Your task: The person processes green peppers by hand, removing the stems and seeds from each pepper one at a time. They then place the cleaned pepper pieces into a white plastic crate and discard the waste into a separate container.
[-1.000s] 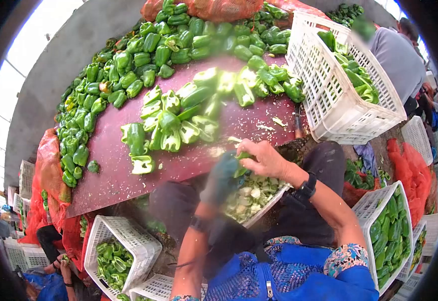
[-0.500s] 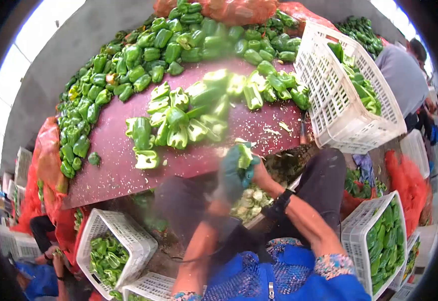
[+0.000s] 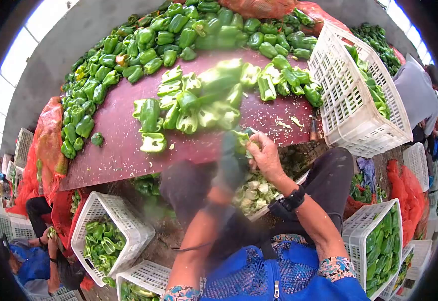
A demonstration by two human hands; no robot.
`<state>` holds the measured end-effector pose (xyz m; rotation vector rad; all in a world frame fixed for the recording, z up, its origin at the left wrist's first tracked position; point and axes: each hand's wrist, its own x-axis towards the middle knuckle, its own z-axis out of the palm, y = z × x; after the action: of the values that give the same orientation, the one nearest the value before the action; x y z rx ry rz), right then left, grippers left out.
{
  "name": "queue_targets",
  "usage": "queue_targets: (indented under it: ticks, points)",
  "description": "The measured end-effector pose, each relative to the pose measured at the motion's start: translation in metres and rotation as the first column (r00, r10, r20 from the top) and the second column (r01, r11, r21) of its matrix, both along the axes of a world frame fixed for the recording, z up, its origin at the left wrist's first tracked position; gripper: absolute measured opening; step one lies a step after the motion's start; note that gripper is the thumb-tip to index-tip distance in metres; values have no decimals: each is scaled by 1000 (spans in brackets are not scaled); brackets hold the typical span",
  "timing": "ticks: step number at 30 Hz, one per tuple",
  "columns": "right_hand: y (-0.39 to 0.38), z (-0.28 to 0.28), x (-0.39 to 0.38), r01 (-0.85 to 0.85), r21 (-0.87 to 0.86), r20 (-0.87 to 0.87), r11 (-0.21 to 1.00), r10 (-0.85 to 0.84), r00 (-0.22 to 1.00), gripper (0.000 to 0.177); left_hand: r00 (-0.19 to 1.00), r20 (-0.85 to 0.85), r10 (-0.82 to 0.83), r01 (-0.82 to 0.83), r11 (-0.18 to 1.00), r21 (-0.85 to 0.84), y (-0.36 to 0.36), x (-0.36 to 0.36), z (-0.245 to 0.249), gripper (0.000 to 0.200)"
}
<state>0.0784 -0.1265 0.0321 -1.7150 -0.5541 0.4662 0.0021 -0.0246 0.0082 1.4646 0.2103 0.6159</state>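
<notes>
My left hand [image 3: 230, 163], in a dark greenish glove and blurred, is closed around a cut green bell pepper [image 3: 241, 139] above the table's near edge. My bare right hand [image 3: 268, 156] pinches the near side of the same pepper; what lies between its fingertips is partly hidden. Just beyond, on the maroon table [image 3: 113, 150], lie cut bell pepper halves [image 3: 189, 103], some showing pale insides. Below my hands, between my knees, a container holds pale pepper cores [image 3: 255, 193].
A heap of whole peppers [image 3: 143, 45] lines the table's far side. A white crate [image 3: 346, 95] stands at the right, with a knife [image 3: 313, 126] beside it. Pepper-filled crates flank me at left [image 3: 128, 215] and right [image 3: 354, 241]. Another person [image 3: 36, 261] sits at lower left.
My right hand has come out from behind the left and now pinches the pepper from the right. The view has shifted, so the table's contents appear slightly higher and further right.
</notes>
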Motion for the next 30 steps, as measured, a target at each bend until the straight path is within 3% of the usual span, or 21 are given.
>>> queue_targets:
  ticks: [1,3,5,6,8,10,15,16,18,20,21,22,24,26,28,29,30]
  points:
    - [-3,7,1,1,-8,70,1000,0,998,14,1000,-13,10,-10,998,66,16,8,-33,20]
    - [-3,12,3,15,13,227,1000,-17,974,11,993,-10,118,-109,941,321,19,10,-40,19]
    - [-1,13,5,29,72,398,997,-55,916,12,961,53,272,-250,768,589,8,6,-11,19]
    - [0,14,4,42,-8,504,999,-32,863,17,938,87,336,-305,676,671,4,6,-7,19]
    - [0,14,-2,-1,-90,175,996,16,984,22,901,108,420,-364,596,716,-1,6,-16,20]
    - [-1,24,-14,-39,-92,-121,995,27,992,28,897,69,437,-357,621,698,-2,2,-7,22]
    - [-7,24,-22,-61,45,-136,997,67,988,34,896,0,445,-357,718,598,-10,2,5,27]
    - [-7,23,-22,-63,80,-125,995,73,989,36,903,-9,430,-327,699,636,-9,2,4,37]
    - [-9,18,-19,-98,70,-8,993,99,995,35,893,65,445,-323,534,781,-12,-4,7,50]
    - [-10,16,-13,-143,30,95,989,140,986,35,857,248,451,-364,190,912,-20,-16,42,47]
    - [-13,15,-9,-167,-6,136,986,166,977,35,910,124,395,-347,566,747,-12,-11,17,38]
    - [-16,16,-7,-189,-43,178,981,194,965,36,956,35,291,-274,847,456,2,-1,-27,30]
    - [-18,20,-8,-192,57,-24,980,194,981,36,987,10,159,-158,971,179,12,2,-34,25]
    - [-22,13,-4,-217,189,-144,958,246,959,37,987,24,157,-155,923,352,7,-12,15,32]
    - [-23,13,-2,-208,288,-228,935,278,933,38,989,-44,141,-104,874,476,8,-13,19,40]
    - [-24,13,-2,-213,251,-153,944,256,955,34,988,-77,134,-72,844,532,9,-13,20,45]
    - [-23,18,-4,-211,212,-76,954,231,970,32,993,-79,87,-58,947,316,10,-12,-2,49]
